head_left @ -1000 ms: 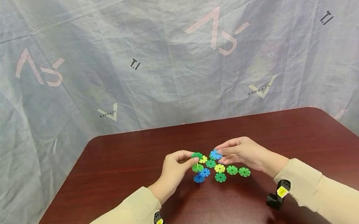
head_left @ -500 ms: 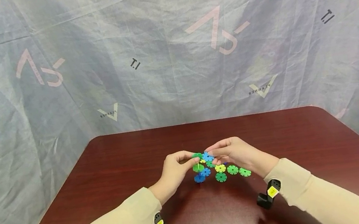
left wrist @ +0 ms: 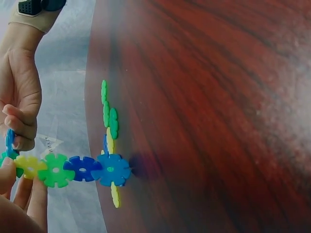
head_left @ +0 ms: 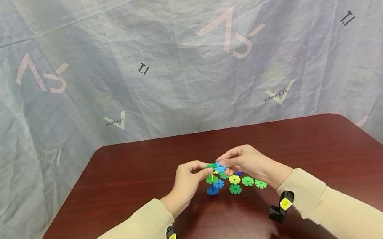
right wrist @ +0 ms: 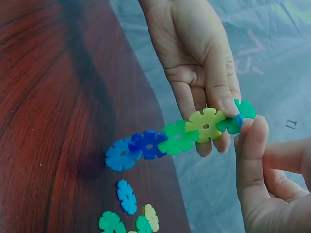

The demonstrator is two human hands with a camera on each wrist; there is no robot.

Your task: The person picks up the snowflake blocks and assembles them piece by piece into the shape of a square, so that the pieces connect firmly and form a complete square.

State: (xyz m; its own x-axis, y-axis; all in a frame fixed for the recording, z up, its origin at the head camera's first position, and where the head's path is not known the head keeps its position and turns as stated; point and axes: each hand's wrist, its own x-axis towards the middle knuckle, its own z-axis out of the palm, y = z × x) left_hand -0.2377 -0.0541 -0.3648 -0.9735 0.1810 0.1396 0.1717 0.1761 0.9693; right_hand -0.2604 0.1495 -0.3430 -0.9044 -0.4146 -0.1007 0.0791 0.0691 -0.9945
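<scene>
My left hand (head_left: 183,183) pinches the green top disc (right wrist: 247,109) of a chain of notched snowflake discs. Below that, a yellow disc (right wrist: 206,125), a light green disc (left wrist: 56,170), a dark blue disc (left wrist: 81,168) and a lighter blue disc (left wrist: 111,169) run down in a row to the tabletop. Between the thumb and finger of my right hand (head_left: 257,163) is another blue disc (head_left: 219,167), held against the green one at the chain's top. Fingertips partly hide that contact, so whether the two are joined I cannot tell.
Loose discs lie on the dark red table (head_left: 137,163) just right of the chain, among them a yellow disc (head_left: 234,179), a green disc (head_left: 247,181) and a blue disc (head_left: 219,184). A grey cloth backdrop (head_left: 183,74) hangs behind the table.
My right hand has moved left with the blue disc, from a gap beside the chain to its green top disc. The left hand has stayed almost in place.
</scene>
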